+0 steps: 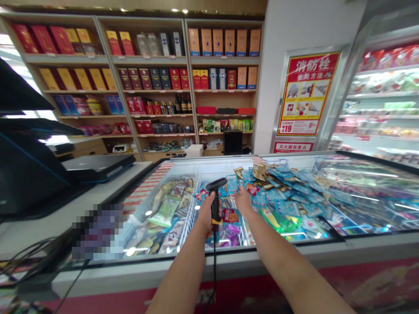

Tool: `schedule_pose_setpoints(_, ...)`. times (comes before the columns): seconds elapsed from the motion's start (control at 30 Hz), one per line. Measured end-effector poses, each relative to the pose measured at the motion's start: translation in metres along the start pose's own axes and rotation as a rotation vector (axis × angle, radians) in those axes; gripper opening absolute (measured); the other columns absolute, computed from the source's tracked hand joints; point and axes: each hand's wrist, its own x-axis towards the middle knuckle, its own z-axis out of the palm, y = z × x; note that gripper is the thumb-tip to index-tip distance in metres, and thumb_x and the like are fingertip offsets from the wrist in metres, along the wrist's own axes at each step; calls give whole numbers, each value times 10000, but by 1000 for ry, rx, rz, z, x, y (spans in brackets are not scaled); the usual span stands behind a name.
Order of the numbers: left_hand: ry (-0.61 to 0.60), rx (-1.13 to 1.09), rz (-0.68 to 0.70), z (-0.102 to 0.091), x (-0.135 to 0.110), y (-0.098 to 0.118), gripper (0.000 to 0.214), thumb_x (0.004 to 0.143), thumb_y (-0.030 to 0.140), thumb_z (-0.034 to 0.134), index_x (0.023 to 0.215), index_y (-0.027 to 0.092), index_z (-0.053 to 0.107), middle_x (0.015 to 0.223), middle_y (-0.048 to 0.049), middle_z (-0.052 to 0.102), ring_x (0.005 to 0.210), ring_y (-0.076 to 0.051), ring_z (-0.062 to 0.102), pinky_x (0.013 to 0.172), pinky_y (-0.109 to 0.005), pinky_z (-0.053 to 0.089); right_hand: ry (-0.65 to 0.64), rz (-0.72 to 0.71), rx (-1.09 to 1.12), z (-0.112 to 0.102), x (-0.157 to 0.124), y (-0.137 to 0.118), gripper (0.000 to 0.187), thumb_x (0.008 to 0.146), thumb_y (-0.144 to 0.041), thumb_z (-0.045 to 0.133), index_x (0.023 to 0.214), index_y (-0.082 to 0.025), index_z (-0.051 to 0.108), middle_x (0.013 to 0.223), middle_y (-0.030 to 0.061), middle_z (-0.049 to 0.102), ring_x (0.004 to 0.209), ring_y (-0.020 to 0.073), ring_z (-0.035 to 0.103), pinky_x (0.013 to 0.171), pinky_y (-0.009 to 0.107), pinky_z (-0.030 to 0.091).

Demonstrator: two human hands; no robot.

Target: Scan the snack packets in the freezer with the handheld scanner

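My left hand is wrapped round the grip of a black barcode scanner with a yellow trim, its cable hanging down towards me. Just right of it, my right hand is closed, with its fingertips at a small blue snack packet; the fingers partly hide how it is gripped. A heap of blue and brown snack packets lies on the freezer's glass top beyond and right of that hand. A red packet lies by its knuckles, and another red packet shows between my hands.
Under the chest freezer's glass are bagged frozen goods and wire baskets. On the left counter stand a flat black device and a dark machine, with loose cables below. Shelves of boxes line the back; a lit display fridge stands right.
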Motion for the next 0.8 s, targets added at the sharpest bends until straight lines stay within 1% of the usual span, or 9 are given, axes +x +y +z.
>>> schedule_pose_setpoints(0.17,-3,-23,-6,0,0,0,515,685,651,631,682,138,588,485,3,523,378,-75,461,371,-187,324,9,-27,16,2,2,5,298,867,-166,445,1125,-165,595,809,45,698,823,184,678,715,255,474)
schedule_pose_setpoints(0.37,12,-55,-4,-1,2,-1,500,709,636,625,693,139,578,488,5,525,385,-73,460,377,-185,330,13,-27,91,3,2,4,341,867,-193,436,1164,-136,592,846,64,704,782,189,687,673,257,489)
schedule_pose_setpoints(0.47,1,-91,25,-3,4,-3,480,714,616,634,729,139,585,517,7,543,396,-73,464,383,-186,340,79,-77,93,-5,4,3,395,884,-218,416,1237,-129,568,890,77,715,796,195,687,706,269,493)
schedule_pose_setpoints(0.57,-2,-124,53,-5,6,-6,462,720,598,641,743,139,587,545,6,557,410,-72,471,391,-186,348,203,-139,-28,-23,9,7,424,907,-226,374,1268,-125,572,947,112,720,894,232,672,808,309,475)
schedule_pose_setpoints(0.63,8,-124,36,-6,7,-7,469,725,604,632,726,138,581,532,8,545,407,-74,470,387,-187,344,251,-145,-133,-36,14,12,452,900,-179,359,1304,-128,554,1047,133,705,966,252,652,859,333,451)
schedule_pose_setpoints(0.7,18,-126,23,-7,8,-7,475,729,610,624,718,137,580,524,10,537,405,-74,469,382,-186,338,257,-123,-245,-46,19,18,463,875,-120,361,1287,-114,572,1099,151,686,999,269,638,869,347,440)
schedule_pose_setpoints(0.8,32,-161,33,-6,7,-6,474,727,604,633,708,134,580,535,11,539,409,-65,464,385,-180,340,224,-88,-399,-52,25,26,446,831,-58,387,1198,-96,637,1079,173,680,1021,285,620,887,359,426)
